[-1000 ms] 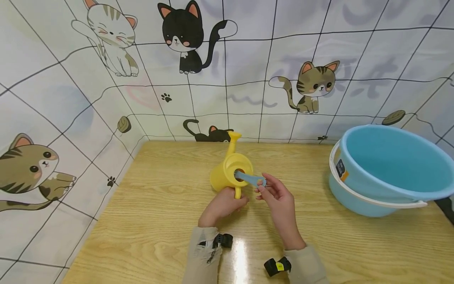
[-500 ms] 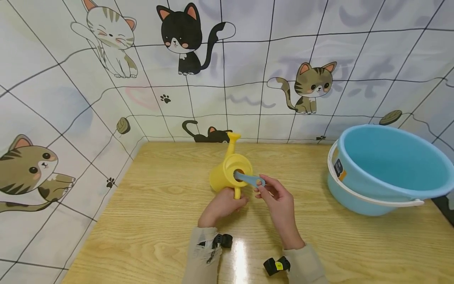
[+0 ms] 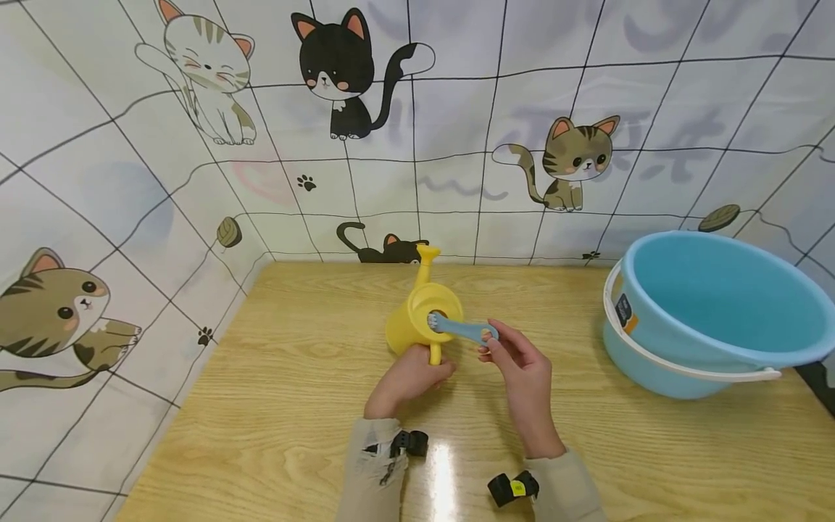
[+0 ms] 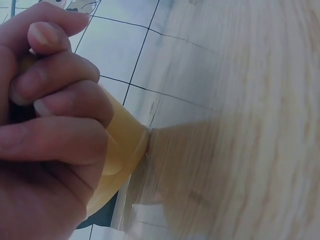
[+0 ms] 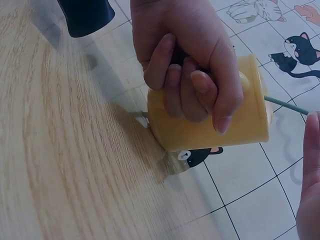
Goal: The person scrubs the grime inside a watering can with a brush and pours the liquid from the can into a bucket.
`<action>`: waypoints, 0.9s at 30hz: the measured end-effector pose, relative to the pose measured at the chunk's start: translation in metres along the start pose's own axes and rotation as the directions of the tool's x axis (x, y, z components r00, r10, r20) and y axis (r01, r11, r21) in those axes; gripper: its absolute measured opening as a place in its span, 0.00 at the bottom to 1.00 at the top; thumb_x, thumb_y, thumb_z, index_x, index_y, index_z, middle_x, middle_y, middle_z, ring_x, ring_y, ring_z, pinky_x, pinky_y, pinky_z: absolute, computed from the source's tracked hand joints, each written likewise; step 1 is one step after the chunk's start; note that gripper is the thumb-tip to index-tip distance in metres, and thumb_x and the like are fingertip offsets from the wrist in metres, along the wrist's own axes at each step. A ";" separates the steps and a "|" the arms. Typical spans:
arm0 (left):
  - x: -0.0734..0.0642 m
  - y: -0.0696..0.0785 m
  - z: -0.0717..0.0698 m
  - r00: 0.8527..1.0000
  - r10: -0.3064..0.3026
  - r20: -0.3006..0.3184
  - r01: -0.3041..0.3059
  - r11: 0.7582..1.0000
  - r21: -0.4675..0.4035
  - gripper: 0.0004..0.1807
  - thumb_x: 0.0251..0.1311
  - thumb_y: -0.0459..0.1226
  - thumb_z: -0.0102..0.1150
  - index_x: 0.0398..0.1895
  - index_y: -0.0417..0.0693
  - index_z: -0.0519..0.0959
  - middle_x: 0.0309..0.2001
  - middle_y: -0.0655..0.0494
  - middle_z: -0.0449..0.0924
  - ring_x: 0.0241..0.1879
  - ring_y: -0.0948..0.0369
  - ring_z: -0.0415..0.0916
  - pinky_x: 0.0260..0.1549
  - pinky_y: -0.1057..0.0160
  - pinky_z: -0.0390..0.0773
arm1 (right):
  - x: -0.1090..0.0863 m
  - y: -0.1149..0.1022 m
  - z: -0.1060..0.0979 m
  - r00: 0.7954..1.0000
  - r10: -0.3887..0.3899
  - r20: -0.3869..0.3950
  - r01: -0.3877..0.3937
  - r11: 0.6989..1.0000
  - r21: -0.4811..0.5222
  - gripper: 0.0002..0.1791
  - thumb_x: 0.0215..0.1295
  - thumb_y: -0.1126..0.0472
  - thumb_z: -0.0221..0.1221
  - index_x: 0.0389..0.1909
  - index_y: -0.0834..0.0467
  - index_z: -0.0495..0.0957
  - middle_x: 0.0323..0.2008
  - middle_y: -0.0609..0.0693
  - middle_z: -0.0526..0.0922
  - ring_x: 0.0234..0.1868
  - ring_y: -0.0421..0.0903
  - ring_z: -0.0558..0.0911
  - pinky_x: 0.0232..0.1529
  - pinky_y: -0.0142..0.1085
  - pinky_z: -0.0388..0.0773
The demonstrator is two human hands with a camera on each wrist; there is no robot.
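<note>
A yellow watering can [image 3: 404, 328] stands tilted on the table, its opening toward me and its spout pointing to the wall. My left hand [image 3: 411, 380] grips its handle, fingers curled in the left wrist view, where part of the can [image 4: 122, 145] shows behind them. With thumb and fingertips, my right hand [image 3: 525, 370] pinches the holed end of a light-blue toy rake [image 3: 462, 328]. The rake's toothed end lies at the can's opening. Seen edge-on in the right wrist view, the rake [image 5: 286, 104] is a thin strip sticking out of the can.
To the right stand nested light-blue basins or buckets [image 3: 678, 362], with a white handle [image 3: 691, 371] slung across the front. A wall covering with cartoon cats [image 3: 457, 181] borders the wooden table [image 3: 293, 406] behind and at the left.
The right hand has shifted slightly right, drawing the rake outward. Its toothed end now shows at the opening, where it was mostly inside before. The left hand and can stay nearly still.
</note>
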State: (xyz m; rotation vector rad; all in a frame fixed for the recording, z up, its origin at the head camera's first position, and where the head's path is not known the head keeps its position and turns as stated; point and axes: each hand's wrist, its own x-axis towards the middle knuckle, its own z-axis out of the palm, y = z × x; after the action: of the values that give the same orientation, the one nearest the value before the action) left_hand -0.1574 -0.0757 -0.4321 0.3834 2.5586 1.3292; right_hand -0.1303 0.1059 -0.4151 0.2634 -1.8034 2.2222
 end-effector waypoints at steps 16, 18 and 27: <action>0.000 0.000 -0.002 1.000 0.011 -0.015 -0.011 1.000 -0.026 0.17 0.51 0.42 0.53 0.09 0.47 0.71 0.10 0.55 0.69 0.10 0.64 0.61 0.12 0.67 0.61 | -0.004 -0.009 0.010 0.996 0.064 0.055 -0.065 0.998 0.024 0.19 0.58 0.63 0.57 0.51 0.64 0.73 0.39 0.58 0.78 0.36 0.52 0.78 0.36 0.38 0.77; 0.000 -0.001 -0.002 1.000 0.014 -0.016 -0.014 1.000 -0.019 0.16 0.51 0.42 0.52 0.09 0.47 0.71 0.10 0.57 0.68 0.10 0.64 0.61 0.12 0.67 0.61 | -0.004 -0.009 0.011 0.995 0.081 0.060 -0.083 0.996 0.026 0.20 0.58 0.63 0.57 0.51 0.64 0.72 0.39 0.57 0.79 0.36 0.51 0.78 0.36 0.38 0.77; 0.000 -0.002 -0.002 1.000 0.014 -0.014 -0.014 1.000 -0.015 0.16 0.49 0.41 0.53 0.08 0.48 0.70 0.09 0.61 0.66 0.10 0.65 0.60 0.12 0.67 0.60 | -0.005 -0.006 0.013 0.993 0.068 0.092 -0.068 0.998 -0.008 0.19 0.55 0.63 0.59 0.49 0.61 0.75 0.41 0.57 0.77 0.39 0.54 0.77 0.38 0.41 0.76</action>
State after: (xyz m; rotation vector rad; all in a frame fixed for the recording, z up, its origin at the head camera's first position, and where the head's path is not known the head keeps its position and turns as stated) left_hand -0.1586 -0.0779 -0.4329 0.3916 2.5595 1.3603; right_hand -0.1242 0.0936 -0.4083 0.3135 -1.8920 2.2868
